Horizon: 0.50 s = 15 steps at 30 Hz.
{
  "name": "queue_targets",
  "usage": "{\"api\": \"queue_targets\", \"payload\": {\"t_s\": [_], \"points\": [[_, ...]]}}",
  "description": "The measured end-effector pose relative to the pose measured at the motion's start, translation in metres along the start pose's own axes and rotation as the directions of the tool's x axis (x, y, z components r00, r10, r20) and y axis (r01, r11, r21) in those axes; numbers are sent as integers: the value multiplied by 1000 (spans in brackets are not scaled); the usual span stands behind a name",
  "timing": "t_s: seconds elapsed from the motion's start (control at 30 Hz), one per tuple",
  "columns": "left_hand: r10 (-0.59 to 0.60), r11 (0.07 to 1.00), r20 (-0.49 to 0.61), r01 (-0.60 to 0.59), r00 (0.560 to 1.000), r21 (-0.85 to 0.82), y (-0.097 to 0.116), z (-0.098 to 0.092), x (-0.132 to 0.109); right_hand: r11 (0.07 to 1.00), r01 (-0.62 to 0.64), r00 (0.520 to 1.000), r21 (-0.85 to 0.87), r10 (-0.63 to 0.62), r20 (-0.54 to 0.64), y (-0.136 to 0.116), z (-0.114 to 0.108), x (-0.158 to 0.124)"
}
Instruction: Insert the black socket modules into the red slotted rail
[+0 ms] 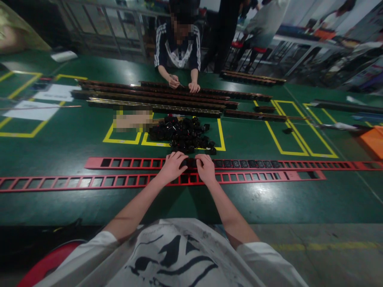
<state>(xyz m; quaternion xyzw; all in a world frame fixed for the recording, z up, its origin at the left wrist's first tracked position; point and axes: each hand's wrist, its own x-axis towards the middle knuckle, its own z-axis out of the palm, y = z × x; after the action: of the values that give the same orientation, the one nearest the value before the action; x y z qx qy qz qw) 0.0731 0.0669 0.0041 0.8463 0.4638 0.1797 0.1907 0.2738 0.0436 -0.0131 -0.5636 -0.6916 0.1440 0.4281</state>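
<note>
Two long red metal strips with rows of rectangular cut-outs lie across the green table. On the far strip [125, 162] my left hand [172, 165] and my right hand [205, 166] rest side by side, fingers curled, pressing a black socket part [190, 162] into a cut-out. To the right of my hands the far strip's openings hold black parts. The near strip [74, 182] has bare openings. A heap of loose black socket parts [183, 134] lies just beyond my hands.
Several long dark rails [155, 99] lie further back, where a person in a striped jacket [178, 48] works on them with both hands. Yellow tape boxes mark the table. White papers [32, 109] lie at the left, an orange bin [374, 141] at the right.
</note>
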Motion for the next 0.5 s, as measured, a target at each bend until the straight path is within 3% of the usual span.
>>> {"api": "queue_targets", "payload": {"t_s": [0.5], "points": [[-61, 984, 193, 27, 979, 174, 6, -16, 10, 1000, -16, 999, -9, 16, 30, 0, 0, 1]]}}
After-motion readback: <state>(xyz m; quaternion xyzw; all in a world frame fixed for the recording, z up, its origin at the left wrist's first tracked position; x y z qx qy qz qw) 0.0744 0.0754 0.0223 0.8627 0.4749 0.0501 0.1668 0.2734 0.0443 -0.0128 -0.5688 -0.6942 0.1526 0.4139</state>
